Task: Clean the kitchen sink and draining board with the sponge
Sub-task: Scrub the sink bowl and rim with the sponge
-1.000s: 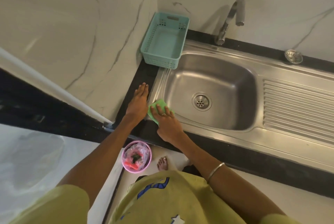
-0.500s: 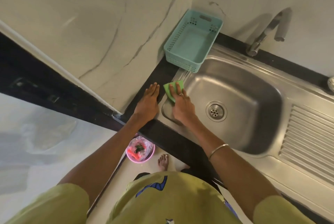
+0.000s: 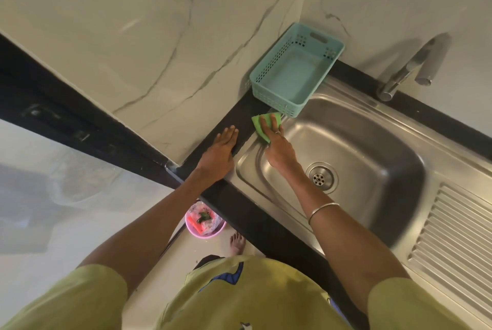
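A green sponge (image 3: 258,125) lies flat on the far left rim of the steel sink (image 3: 367,148), just in front of the teal basket. My right hand (image 3: 277,143) presses down on it with straight fingers. Beside it, my left hand (image 3: 219,152) rests flat and open on the black counter (image 3: 239,114). The ribbed draining board (image 3: 458,239) lies at the right, with nothing on it. The drain (image 3: 320,177) sits in the middle of the basin.
A teal plastic basket (image 3: 295,68) stands in the back corner, overlapping the sink rim. The tap (image 3: 410,66) rises behind the basin. Marble walls close the left and back. A pink bin (image 3: 203,220) stands on the floor below the counter edge.
My right hand has slid the sponge along the left sink rim, away from me toward the basket. The left hand stayed flat on the counter. My view has shifted left.
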